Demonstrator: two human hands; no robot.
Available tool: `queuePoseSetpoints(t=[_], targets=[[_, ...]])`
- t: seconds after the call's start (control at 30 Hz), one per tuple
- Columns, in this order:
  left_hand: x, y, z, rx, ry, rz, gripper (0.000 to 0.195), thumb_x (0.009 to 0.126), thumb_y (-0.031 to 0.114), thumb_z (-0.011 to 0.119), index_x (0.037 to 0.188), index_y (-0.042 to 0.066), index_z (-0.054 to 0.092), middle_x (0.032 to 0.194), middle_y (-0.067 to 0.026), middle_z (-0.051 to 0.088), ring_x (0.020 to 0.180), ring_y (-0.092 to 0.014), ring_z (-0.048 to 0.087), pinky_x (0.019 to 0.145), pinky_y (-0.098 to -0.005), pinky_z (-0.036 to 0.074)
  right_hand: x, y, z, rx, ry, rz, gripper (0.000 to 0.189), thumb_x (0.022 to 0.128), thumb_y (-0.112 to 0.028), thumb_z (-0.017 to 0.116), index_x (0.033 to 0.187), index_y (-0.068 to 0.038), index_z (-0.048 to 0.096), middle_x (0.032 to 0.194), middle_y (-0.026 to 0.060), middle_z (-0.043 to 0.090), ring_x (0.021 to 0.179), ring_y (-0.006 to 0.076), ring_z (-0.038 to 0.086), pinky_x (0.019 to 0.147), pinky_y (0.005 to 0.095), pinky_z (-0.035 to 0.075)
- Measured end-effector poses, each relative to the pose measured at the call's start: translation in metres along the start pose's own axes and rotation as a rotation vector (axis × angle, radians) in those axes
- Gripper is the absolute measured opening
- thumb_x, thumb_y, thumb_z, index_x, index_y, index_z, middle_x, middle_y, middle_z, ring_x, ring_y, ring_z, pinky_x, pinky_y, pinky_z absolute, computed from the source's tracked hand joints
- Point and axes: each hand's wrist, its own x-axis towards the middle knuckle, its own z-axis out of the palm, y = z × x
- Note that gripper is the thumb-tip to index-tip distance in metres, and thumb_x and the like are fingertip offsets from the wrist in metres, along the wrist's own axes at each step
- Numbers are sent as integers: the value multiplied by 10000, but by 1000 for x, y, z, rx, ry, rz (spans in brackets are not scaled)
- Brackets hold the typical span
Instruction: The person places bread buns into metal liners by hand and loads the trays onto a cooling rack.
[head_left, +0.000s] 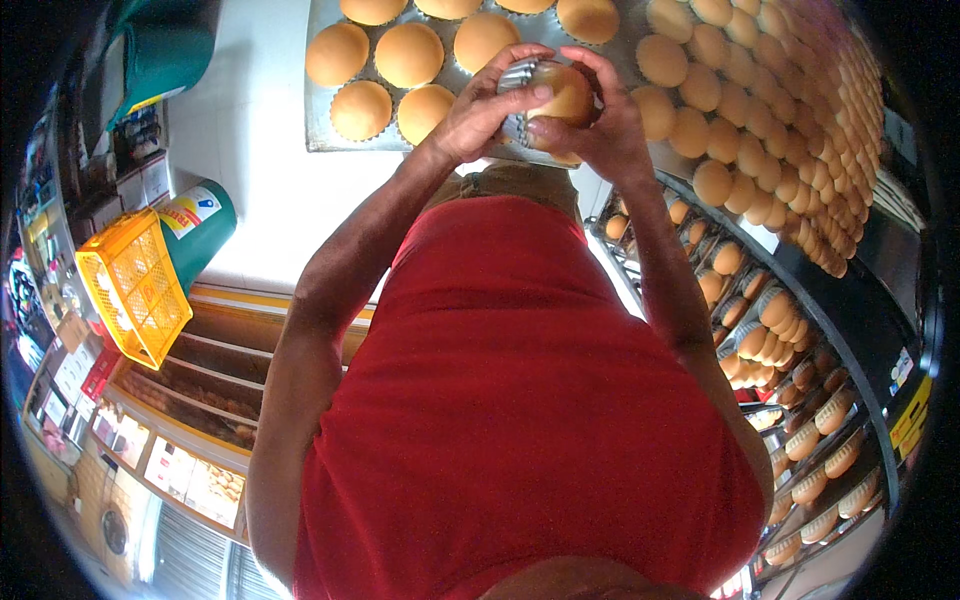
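Between my hands is a round golden-brown bun (568, 94), tilted on its side, with fluted metal baking tins (517, 73) at its left. My left hand (480, 109) grips the tins, its thumb lying across the bun. From the other side, my right hand (611, 112) curls around the bun, thumb below and fingers above. How the bun sits in the tin is partly hidden by my fingers. Under and beyond both hands lies a metal baking tray (319, 139), bearing several round buns (409, 55) in fluted tins.
Many loose buns (720, 135) are massed to the right of the tray. Below them stands a rack (832, 337) loaded with more baked goods. At left are a yellow plastic crate (139, 289), a green drum (202, 225) and a wooden shelf unit (217, 330).
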Motion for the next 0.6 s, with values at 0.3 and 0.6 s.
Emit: queuePoseSetpoints(t=[0.3,0.6], targets=[[-2,4,-26,-282,256,-15,570,946,386,611,1417,152,393,1286,-125,528,1131,-314,609,860,-563,584,44,82,-20,-600,171,96,874,666,-512,875,1294,-24,514,1219,219,600,1128,368,603,952,461,497],[-27,8,-40,-325,300,60,596,984,357,574,1463,112,319,1352,-174,490,1120,-322,636,860,-532,594,116,59,-23,-988,96,-1,821,720,-334,813,1410,-68,456,1429,205,455,1350,400,400,1100,492,365]])
